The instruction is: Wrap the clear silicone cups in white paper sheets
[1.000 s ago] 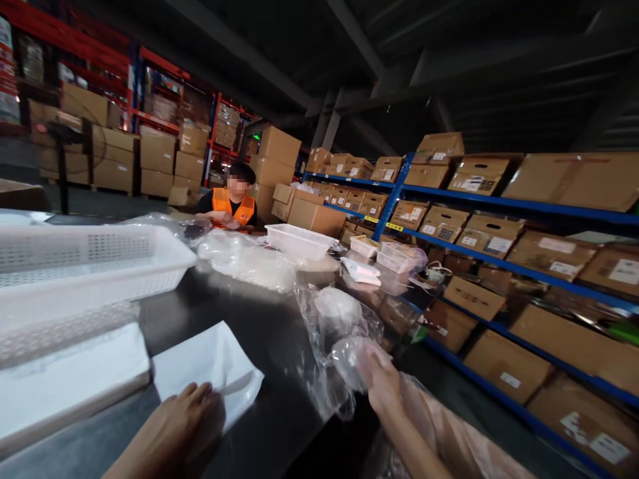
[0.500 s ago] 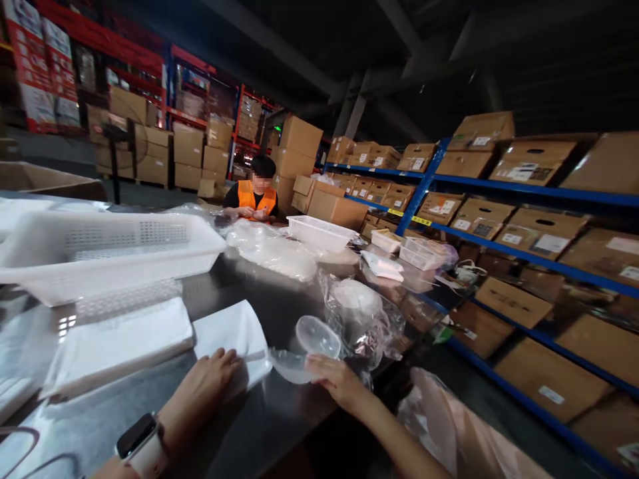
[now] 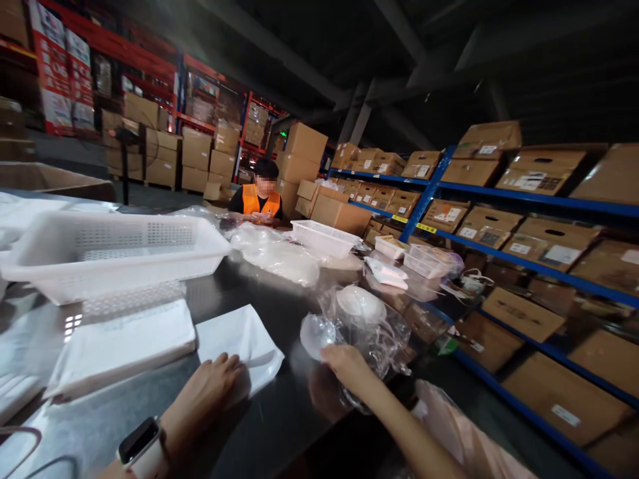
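Overall, no brand name or printed text is legible at this moment. White labels are stuck on the brown cardboard cartons along the blue steel shelving, and red-and-white banners hang on the far red racking, but their writing is too small to read.

The left hand lies palm down, fingers loosely spread, on the lower corner of a flat white paper pouch; it presses the pouch and grips nothing. A smartwatch with a dark square face and pale strap sits on that wrist.

The right hand is raised just above the table edge, fingers curled around the lower rim of a clear plastic cup. The cup is thin, round and glossy, tipped on its side with its mouth toward the camera, directly beside a crinkled clear plastic bag holding a domed white item.

The table is dark, smooth and reflective. Left of the pouch lies a flat white stack in film wrap, and behind it stands a white perforated plastic basket, rectangular with slotted walls. A second white basket stands farther along the table.

A co-worker in an orange vest sits at the far end.
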